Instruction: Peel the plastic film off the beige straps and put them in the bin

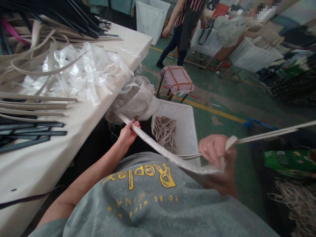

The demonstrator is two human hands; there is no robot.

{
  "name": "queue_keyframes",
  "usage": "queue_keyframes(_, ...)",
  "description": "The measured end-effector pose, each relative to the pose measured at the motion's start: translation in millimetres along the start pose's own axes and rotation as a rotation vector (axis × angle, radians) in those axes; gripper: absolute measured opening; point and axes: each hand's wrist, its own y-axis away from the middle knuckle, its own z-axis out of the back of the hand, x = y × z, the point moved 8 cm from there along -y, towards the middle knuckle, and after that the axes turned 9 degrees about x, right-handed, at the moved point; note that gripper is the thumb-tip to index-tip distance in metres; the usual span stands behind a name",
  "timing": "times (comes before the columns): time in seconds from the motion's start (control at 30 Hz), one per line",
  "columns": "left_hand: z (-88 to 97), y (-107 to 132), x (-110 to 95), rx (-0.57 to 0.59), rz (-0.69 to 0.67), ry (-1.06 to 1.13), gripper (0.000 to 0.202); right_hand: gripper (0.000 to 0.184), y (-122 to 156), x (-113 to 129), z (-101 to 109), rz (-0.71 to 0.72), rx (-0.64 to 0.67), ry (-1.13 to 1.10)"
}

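Note:
My left hand (128, 133) is closed around one end of a long clear plastic sleeve (158, 148), just below the table's edge. The sleeve runs down to my right hand (214, 151), which pinches it together with a beige strap (271, 133) that stretches away to the right. A white bin (187, 131) with several beige straps (165, 131) inside stands on the floor between my hands. A bundle of crumpled plastic (138, 98) hangs off the table corner above my left hand.
The white table (74, 131) on the left carries beige and black strips and a heap of clear plastic wrappers (81, 72). A padded stool (176, 80) stands beyond the bin. A person (182, 29) walks at the back near white bins and carts.

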Motion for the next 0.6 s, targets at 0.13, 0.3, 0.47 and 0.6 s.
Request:
queue_keyframes(0.13,-23.4,24.2,16.5,0.356,0.011,-0.329,0.018,0.035,-55.4,-27.7,-1.7,0.014,-0.025,-0.067)
queue_keyframes(0.3,-25.6,44.8,25.8,0.560,-0.014,-0.637,0.047,0.036,-129.8,-64.6,-19.9,-0.005,0.030,-0.131)
queue_keyframes(0.47,-29.2,48.3,30.4,0.671,0.012,-0.835,0.051,0.038,-173.4,-58.9,-37.7,0.073,0.177,-0.088)
queue_keyframes(0.6,-32.8,52.6,38.9,0.737,0.046,-0.942,0.048,0.045,-182.0,-42.3,-50.1,0.123,0.266,-0.002)
